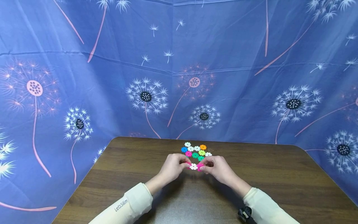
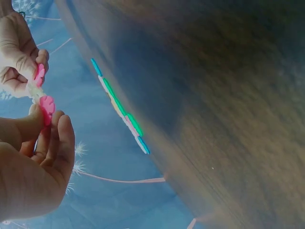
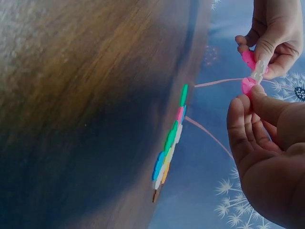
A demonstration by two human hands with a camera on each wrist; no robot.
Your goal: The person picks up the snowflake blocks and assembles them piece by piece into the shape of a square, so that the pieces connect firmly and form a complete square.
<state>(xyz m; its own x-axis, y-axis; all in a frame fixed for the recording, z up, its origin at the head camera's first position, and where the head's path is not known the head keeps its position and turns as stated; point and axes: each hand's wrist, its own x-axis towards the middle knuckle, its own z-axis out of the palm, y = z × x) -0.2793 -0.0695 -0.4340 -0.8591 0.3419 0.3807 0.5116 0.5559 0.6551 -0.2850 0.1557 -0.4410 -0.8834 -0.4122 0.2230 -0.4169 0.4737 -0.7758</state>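
Three flower-shaped plastic discs are linked in a row, held up above the table between both hands. In the middle sits a white flower disc (image 1: pixel 193 166), with a pink disc at either end. My left hand (image 1: pixel 172 168) pinches the left pink flower disc (image 2: pixel 47 108) between thumb and fingers. The right pink flower disc (image 1: pixel 199 167) is pinched by my right hand (image 1: pixel 219 168). In the left wrist view the pink discs stand at an angle to the white one. Fingertips cover part of both pink discs.
Beyond the hands, several loose flower discs lie flat on the brown wooden table (image 1: pixel 134 174), among them a blue disc (image 1: pixel 184 149), an orange disc (image 1: pixel 203 147) and a green disc (image 1: pixel 195 155). A blue dandelion-print cloth (image 1: pixel 235 77) hangs behind the table's far edge.
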